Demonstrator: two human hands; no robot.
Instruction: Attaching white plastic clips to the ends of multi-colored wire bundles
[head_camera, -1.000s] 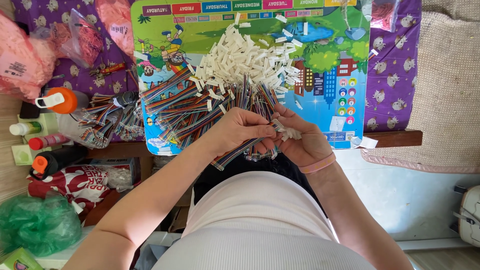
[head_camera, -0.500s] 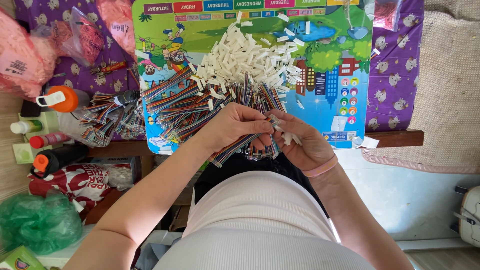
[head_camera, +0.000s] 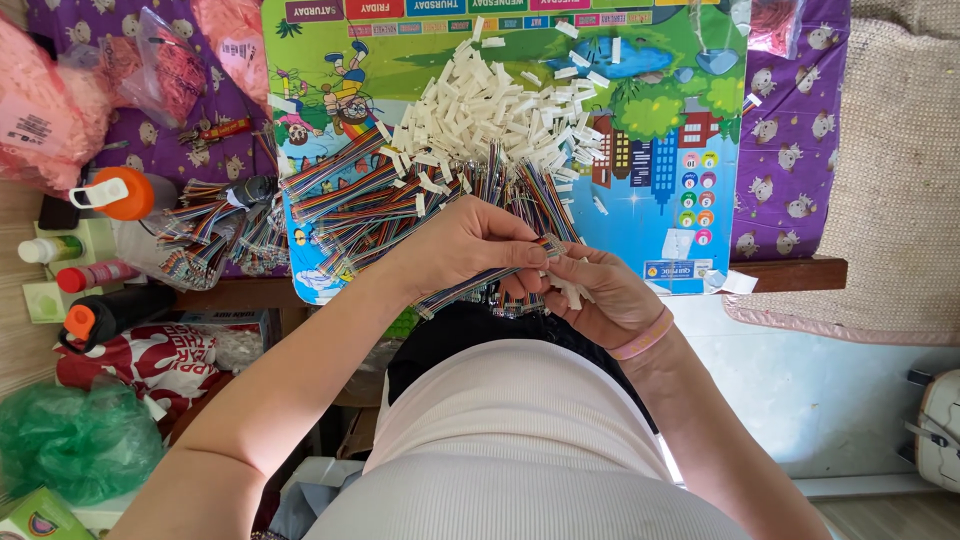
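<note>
Rainbow-coloured flat ribbon cable (head_camera: 470, 285) stayed at the frame's centre over the last second, barely shifting. Your left hand (head_camera: 465, 245) remained pinched shut on it; your right hand (head_camera: 600, 295), just right, stayed curled around small white plastic connectors (head_camera: 572, 292), fingertips meeting the cable's end.

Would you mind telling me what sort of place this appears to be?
Probably a home workspace used for piecework: a low table under a purple printed cloth, heaps of white connectors and rainbow ribbon cables, and household bottles alongside.
</note>
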